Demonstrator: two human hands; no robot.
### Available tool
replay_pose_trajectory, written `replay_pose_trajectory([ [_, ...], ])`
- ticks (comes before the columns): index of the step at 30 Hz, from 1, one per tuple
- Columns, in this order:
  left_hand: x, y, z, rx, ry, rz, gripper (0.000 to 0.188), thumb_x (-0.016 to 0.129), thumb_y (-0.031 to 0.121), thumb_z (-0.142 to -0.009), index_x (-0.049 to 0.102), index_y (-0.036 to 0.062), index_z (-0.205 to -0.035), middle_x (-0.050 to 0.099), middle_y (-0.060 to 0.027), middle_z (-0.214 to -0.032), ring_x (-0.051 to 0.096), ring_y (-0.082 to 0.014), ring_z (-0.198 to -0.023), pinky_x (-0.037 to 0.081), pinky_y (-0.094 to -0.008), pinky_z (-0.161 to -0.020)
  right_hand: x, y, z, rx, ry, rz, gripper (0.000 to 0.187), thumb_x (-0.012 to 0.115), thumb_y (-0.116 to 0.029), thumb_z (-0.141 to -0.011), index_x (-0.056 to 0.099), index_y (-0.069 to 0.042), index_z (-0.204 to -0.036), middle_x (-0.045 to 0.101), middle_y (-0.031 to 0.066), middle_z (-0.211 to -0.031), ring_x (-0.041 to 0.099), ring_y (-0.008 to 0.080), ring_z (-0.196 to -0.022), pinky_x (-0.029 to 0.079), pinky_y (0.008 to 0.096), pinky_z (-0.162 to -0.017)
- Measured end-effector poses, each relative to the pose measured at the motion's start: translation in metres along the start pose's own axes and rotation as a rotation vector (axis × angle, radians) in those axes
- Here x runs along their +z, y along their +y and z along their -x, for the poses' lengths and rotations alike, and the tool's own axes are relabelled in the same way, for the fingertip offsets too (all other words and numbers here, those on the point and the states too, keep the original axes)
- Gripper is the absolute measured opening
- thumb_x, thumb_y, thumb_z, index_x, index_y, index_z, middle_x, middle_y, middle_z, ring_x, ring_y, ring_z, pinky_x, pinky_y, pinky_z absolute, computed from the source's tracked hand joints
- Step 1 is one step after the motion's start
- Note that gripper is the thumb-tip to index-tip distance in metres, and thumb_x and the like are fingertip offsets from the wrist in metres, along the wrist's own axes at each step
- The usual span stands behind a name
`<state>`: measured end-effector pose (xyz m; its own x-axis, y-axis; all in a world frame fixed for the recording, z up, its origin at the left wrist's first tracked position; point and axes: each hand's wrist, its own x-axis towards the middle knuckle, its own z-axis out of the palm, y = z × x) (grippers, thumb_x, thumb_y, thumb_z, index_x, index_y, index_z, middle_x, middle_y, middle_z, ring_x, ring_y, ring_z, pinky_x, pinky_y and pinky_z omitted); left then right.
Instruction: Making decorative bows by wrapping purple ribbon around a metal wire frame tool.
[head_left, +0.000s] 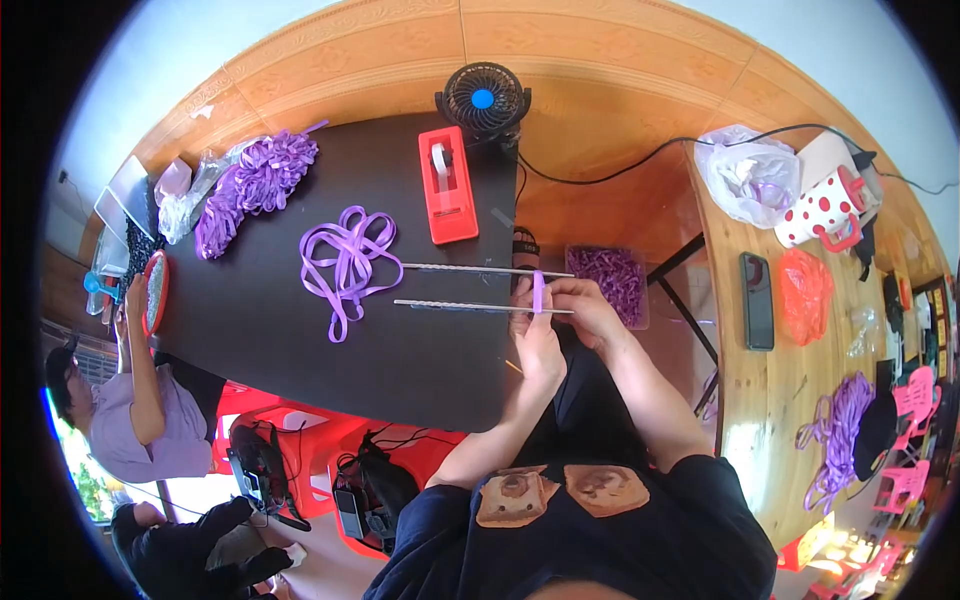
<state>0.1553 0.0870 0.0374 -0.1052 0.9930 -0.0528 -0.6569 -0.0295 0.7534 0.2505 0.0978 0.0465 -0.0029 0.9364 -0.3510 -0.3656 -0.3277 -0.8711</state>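
Two thin metal rods [470, 307] lie roughly parallel and stick out past the right edge of the black table. Near their free ends, a band of purple ribbon [538, 291] spans both rods. My left hand [540, 348] is closed, its thumb pressing the ribbon at the nearer rod. From the right, my right hand [590, 312] reaches in with its fingers bent and pinched at the ribbon between the rods; its fingertips are partly hidden. A loose heap of purple ribbon [345, 262] rests on the table by the far rod's left end.
On the black table [400, 375] stand a red tape dispenser [450, 205], a fan [482, 98] and a purple ribbon bundle [265, 175]. A bin of purple pieces [608, 285] is below. The wooden table [750, 400] holds a phone [757, 300] and dotted tumbler [820, 208]. A co-worker [150, 410] sits left.
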Motion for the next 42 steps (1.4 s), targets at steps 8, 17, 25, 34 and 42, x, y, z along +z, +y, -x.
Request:
replay_pose_trajectory([
  [8,-0.002,0.005,0.007,-0.150,0.095,0.063,0.030,0.051,0.000,-0.090,0.051,0.0000,-0.121,0.056,-0.0076,-0.114,0.053,-0.0166,-0.108,0.041,-0.0303,-0.096,0.017,0.017,0.033,-0.291,-0.062,-0.123,0.024,0.062,0.003,-0.078,0.065,0.002,-0.102,0.065,0.0054,-0.093,0.060,0.0118,-0.085,0.046,0.0239,-0.079],
  [17,0.001,0.024,0.011,-0.237,0.040,-0.049,0.041,0.046,-0.002,-0.088,0.041,-0.0064,-0.129,0.053,-0.0123,-0.115,0.054,-0.0174,-0.105,0.041,-0.0286,-0.093,0.036,0.027,0.034,-0.284,0.003,-0.210,0.012,0.057,-0.005,-0.089,0.067,0.002,-0.088,0.066,0.0044,-0.081,0.060,0.0097,-0.072,0.048,0.0220,-0.065],
  [25,0.009,0.061,0.027,-0.275,-0.038,-0.123,0.020,0.049,0.004,-0.089,0.055,-0.0025,-0.106,0.055,-0.0054,-0.097,0.053,-0.0124,-0.092,0.043,-0.0248,-0.081,0.056,0.013,0.051,-0.245,0.032,-0.253,0.014,0.059,-0.010,-0.090,0.068,0.001,-0.090,0.066,0.0049,-0.081,0.060,0.0105,-0.070,0.048,0.0220,-0.063],
  [34,-0.001,0.100,0.004,-0.725,-0.131,0.066,0.041,0.038,0.041,-0.099,0.055,0.0046,-0.104,0.055,-0.0041,-0.091,0.052,-0.0176,-0.086,0.041,-0.0316,-0.082,0.057,0.001,0.069,-0.203,0.048,-0.228,0.015,0.058,-0.008,-0.089,0.067,0.004,-0.088,0.068,0.0092,-0.082,0.063,0.0146,-0.070,0.050,0.0250,-0.067],
  [42,-0.007,0.113,0.001,-0.894,-0.194,0.034,0.057,0.039,0.053,-0.094,0.050,0.0030,-0.118,0.051,-0.0111,-0.121,0.041,-0.0274,-0.115,0.027,-0.0434,-0.098,0.025,-0.037,0.067,-0.673,0.380,0.267,0.007,0.061,-0.002,-0.085,0.066,0.002,-0.089,0.063,0.0033,-0.086,0.056,0.0075,-0.080,0.043,0.0218,-0.074],
])
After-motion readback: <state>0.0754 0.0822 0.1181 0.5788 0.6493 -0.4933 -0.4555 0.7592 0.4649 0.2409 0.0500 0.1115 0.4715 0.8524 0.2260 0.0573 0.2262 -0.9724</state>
